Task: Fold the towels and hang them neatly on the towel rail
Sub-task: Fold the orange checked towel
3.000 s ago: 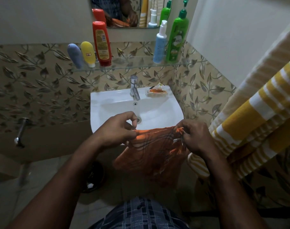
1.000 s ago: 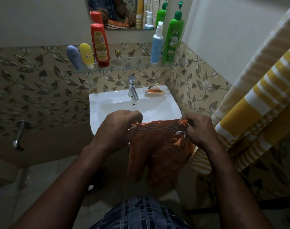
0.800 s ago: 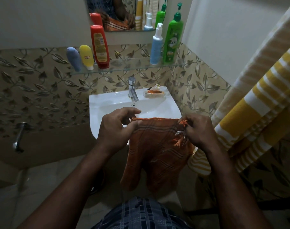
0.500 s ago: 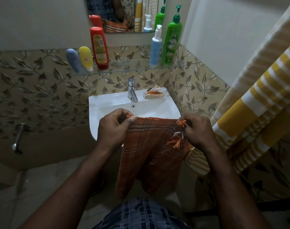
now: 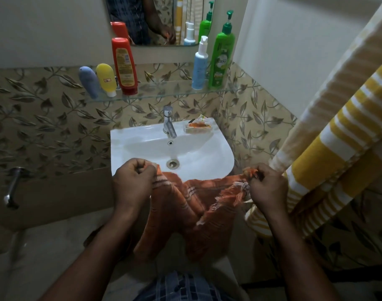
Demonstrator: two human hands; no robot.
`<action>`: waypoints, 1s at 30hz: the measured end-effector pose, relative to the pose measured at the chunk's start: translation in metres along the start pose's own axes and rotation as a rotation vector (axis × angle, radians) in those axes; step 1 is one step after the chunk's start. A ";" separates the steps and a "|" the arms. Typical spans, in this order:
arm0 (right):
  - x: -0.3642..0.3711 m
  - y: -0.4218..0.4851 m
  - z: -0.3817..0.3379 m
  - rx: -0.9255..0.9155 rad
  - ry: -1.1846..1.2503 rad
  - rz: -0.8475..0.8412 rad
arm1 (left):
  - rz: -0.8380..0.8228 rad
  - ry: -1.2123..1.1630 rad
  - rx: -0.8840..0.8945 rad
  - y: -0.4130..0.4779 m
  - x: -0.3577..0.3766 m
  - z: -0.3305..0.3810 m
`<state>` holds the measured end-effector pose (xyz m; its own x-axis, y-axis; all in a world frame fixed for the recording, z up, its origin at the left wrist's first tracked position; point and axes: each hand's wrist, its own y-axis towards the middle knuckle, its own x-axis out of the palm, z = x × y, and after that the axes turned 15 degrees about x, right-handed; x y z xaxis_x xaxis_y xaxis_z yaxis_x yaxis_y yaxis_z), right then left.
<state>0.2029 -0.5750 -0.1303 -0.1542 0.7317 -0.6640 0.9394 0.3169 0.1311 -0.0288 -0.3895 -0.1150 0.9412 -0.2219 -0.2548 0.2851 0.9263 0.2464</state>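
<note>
An orange checked towel [image 5: 192, 213] with frayed fringe hangs between my two hands in front of the white sink. My left hand [image 5: 132, 183] is closed on its left top corner. My right hand [image 5: 265, 186] pinches the fringed right corner. The cloth sags in the middle and droops in two loose folds toward my lap. A yellow and white striped towel [image 5: 338, 148] hangs at the right, running from the upper right corner down past my right hand. No towel rail shows.
The white sink [image 5: 142, 148] with a chrome tap [image 5: 169, 122] and a soap dish [image 5: 197, 127] stands right behind the towel. A glass shelf [image 5: 164, 92] above holds several bottles under a mirror. A wall tap [image 5: 12, 187] sticks out at the left.
My hands have moved apart, so the orange towel is spread wider and now sags in the middle. It hung narrower and flatter half a second ago.
</note>
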 end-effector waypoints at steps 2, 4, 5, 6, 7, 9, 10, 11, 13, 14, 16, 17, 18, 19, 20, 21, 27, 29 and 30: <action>0.007 -0.006 0.004 0.022 0.043 0.013 | -0.033 -0.052 -0.036 -0.011 0.004 -0.001; 0.012 -0.012 0.006 0.044 0.064 -0.012 | -0.085 -0.057 -0.019 -0.022 0.011 -0.006; 0.014 -0.015 0.006 0.051 0.081 -0.038 | -0.106 -0.068 -0.012 -0.026 0.014 -0.005; 0.015 -0.018 0.005 0.059 0.109 -0.060 | -0.123 -0.076 -0.001 -0.029 0.017 -0.005; 0.017 -0.021 0.002 0.067 0.136 -0.077 | -0.142 -0.077 0.002 -0.031 0.020 -0.005; 0.020 -0.026 0.001 0.090 0.171 -0.108 | -0.206 -0.118 -0.035 -0.035 0.027 -0.002; 0.022 -0.029 0.001 0.114 0.189 -0.137 | -0.251 -0.143 -0.071 -0.036 0.029 -0.001; 0.025 -0.032 0.001 0.141 0.221 -0.169 | -0.303 -0.155 -0.099 -0.038 0.032 0.000; 0.028 -0.038 -0.002 0.179 0.309 -0.230 | -0.395 -0.132 -0.126 -0.043 0.036 0.001; 0.030 -0.040 -0.003 0.197 0.351 -0.248 | -0.437 -0.129 -0.124 -0.045 0.037 0.002; 0.033 -0.044 -0.004 0.206 0.392 -0.287 | -0.529 -0.100 -0.068 -0.046 0.037 0.009; 0.032 -0.047 -0.005 0.211 0.408 -0.313 | -0.593 -0.072 -0.015 -0.045 0.034 0.014; 0.032 -0.048 -0.006 0.226 0.423 -0.333 | -0.668 -0.044 0.052 -0.044 0.032 0.019; 0.032 -0.049 -0.005 0.242 0.443 -0.355 | -0.757 -0.004 0.127 -0.042 0.029 0.024; 0.031 -0.049 -0.005 0.257 0.459 -0.374 | -0.845 0.049 0.207 -0.041 0.026 0.029; 0.031 -0.050 -0.004 0.272 0.475 -0.392 | -0.938 0.123 0.284 -0.040 0.022 0.034; 0.034 -0.055 0.001 0.315 0.538 -0.485 | -1.079 0.440 0.654 -0.029 0.020 0.033; 0.034 -0.055 -0.003 0.331 0.573 -0.512 | -1.083 0.464 0.681 -0.026 0.021 0.026; 0.034 -0.055 -0.005 0.339 0.598 -0.528 | -1.078 0.470 0.691 -0.024 0.022 0.023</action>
<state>0.1445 -0.5646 -0.1560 -0.6417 0.7642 -0.0652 0.7254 0.5771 -0.3753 -0.0106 -0.4238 -0.1056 0.0854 -0.4793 -0.8735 0.9947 -0.0098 0.1027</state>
